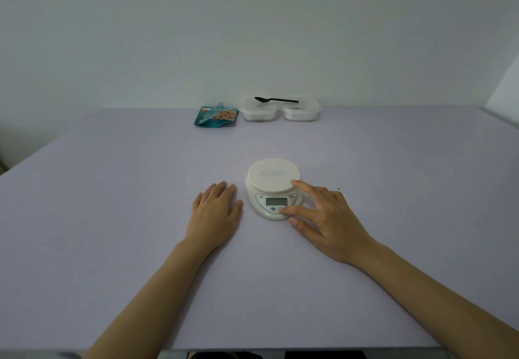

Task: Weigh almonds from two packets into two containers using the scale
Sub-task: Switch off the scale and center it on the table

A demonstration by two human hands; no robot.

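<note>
Kitchen scale (273, 190) is sitting between my two hands. Its long axis is running away from me, with the display end pointing back at me and the round platform (273, 174) at the far end.

Right hand (325, 218) is reaching in from the scale's right, fingers spread and straight, one fingertip (292, 210) touching the button row under the display.

Left hand (216, 212) is lying flat and relaxed on the table (112, 218), just left of the scale.

Well beyond both hands, a teal almond packet (216, 117) is lying beside the left container (257, 111) and right container (300, 111). A black spoon (276, 100) is resting across their rims, bowl pointing left.

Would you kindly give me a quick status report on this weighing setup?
Left grip open, flat on table. Right grip open, fingertip at scale buttons. Packet, containers, spoon far back, untouched. Nothing blocking.
</note>
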